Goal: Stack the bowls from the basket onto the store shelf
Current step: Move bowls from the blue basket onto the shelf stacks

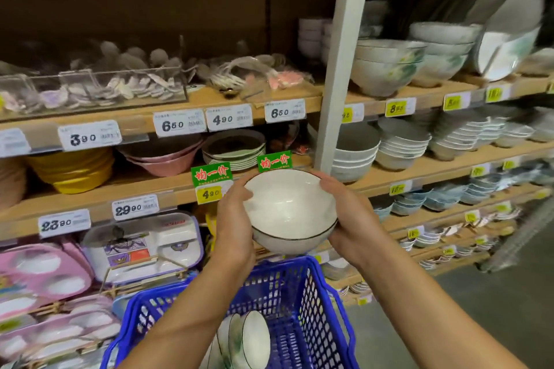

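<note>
White bowl with a thin dark rim line, held in the air above the blue basket and in front of the wooden store shelf, its opening tilted toward the camera. The left hand and right hand curl round its opposite sides. More bowls of like pattern lie on edge, nested, inside the basket.

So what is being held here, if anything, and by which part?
A white bowl, held by its rim and wall on opposite sides: left hand on its left, right hand on its right, above the blue basket.
</note>
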`<action>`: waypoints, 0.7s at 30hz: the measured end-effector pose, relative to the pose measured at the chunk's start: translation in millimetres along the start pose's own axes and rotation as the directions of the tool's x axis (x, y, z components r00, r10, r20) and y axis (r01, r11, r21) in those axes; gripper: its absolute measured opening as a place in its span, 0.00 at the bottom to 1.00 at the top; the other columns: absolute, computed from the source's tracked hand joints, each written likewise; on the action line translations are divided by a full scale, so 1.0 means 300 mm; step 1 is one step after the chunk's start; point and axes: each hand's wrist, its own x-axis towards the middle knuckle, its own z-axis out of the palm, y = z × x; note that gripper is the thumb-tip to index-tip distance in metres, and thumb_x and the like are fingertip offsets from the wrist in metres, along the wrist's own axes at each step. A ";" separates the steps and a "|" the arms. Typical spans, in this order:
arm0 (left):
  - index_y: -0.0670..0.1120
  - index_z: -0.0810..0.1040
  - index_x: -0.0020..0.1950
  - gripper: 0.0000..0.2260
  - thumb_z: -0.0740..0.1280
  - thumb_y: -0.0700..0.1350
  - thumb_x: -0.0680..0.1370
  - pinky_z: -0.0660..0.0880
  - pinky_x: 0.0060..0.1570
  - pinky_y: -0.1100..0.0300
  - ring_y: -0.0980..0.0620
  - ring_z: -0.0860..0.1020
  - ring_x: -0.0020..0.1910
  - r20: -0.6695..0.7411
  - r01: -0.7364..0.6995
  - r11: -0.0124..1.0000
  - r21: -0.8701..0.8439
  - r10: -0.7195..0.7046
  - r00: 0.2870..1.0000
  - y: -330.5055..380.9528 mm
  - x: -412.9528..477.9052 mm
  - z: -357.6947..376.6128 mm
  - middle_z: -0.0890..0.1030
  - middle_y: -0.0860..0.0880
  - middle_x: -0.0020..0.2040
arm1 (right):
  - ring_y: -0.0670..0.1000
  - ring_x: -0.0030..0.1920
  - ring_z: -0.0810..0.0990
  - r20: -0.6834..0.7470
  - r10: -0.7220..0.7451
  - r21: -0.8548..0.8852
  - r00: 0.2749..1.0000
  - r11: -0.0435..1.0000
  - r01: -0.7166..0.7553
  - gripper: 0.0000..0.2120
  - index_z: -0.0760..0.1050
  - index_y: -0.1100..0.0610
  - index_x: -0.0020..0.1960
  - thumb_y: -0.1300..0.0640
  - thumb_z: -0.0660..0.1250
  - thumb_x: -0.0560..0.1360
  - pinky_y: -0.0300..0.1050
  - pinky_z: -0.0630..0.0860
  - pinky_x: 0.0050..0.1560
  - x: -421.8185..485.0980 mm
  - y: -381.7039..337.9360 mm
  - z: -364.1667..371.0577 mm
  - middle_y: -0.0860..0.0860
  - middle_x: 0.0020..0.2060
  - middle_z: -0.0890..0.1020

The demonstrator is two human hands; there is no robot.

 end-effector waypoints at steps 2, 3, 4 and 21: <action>0.47 0.82 0.51 0.14 0.56 0.43 0.77 0.75 0.43 0.54 0.46 0.80 0.47 0.003 0.026 0.999 -0.032 -0.026 1.000 0.001 -0.022 0.074 0.83 0.48 0.47 | 0.48 0.45 0.86 0.028 -0.033 -0.020 0.999 0.999 0.033 0.13 0.81 0.54 0.54 0.58 0.58 0.81 0.41 0.81 0.37 -0.028 -0.058 -0.051 0.51 0.47 0.86; 0.46 0.81 0.51 0.14 0.56 0.44 0.77 0.75 0.42 0.55 0.47 0.80 0.45 0.012 0.033 0.998 -0.054 -0.033 0.999 0.001 -0.036 0.115 0.84 0.48 0.45 | 0.49 0.48 0.85 0.038 -0.048 -0.045 0.998 0.998 0.050 0.13 0.81 0.54 0.56 0.55 0.59 0.80 0.41 0.81 0.40 -0.043 -0.087 -0.079 0.51 0.49 0.86; 0.46 0.81 0.51 0.14 0.56 0.44 0.77 0.75 0.40 0.55 0.47 0.81 0.43 0.027 0.035 0.997 -0.076 -0.033 0.999 -0.001 -0.050 0.158 0.84 0.48 0.44 | 0.50 0.51 0.85 0.044 -0.064 -0.074 0.997 0.995 0.067 0.13 0.81 0.55 0.58 0.53 0.60 0.80 0.42 0.81 0.44 -0.058 -0.115 -0.109 0.51 0.51 0.86; 0.43 0.81 0.58 0.17 0.57 0.46 0.76 0.77 0.44 0.53 0.43 0.81 0.48 0.099 0.070 0.993 -0.094 -0.060 0.993 -0.169 -0.297 0.952 0.85 0.45 0.49 | 0.46 0.34 0.83 -0.078 -0.277 -0.132 0.958 0.955 0.265 0.14 0.82 0.51 0.40 0.49 0.61 0.77 0.40 0.75 0.31 -0.155 -0.593 -0.762 0.47 0.36 0.86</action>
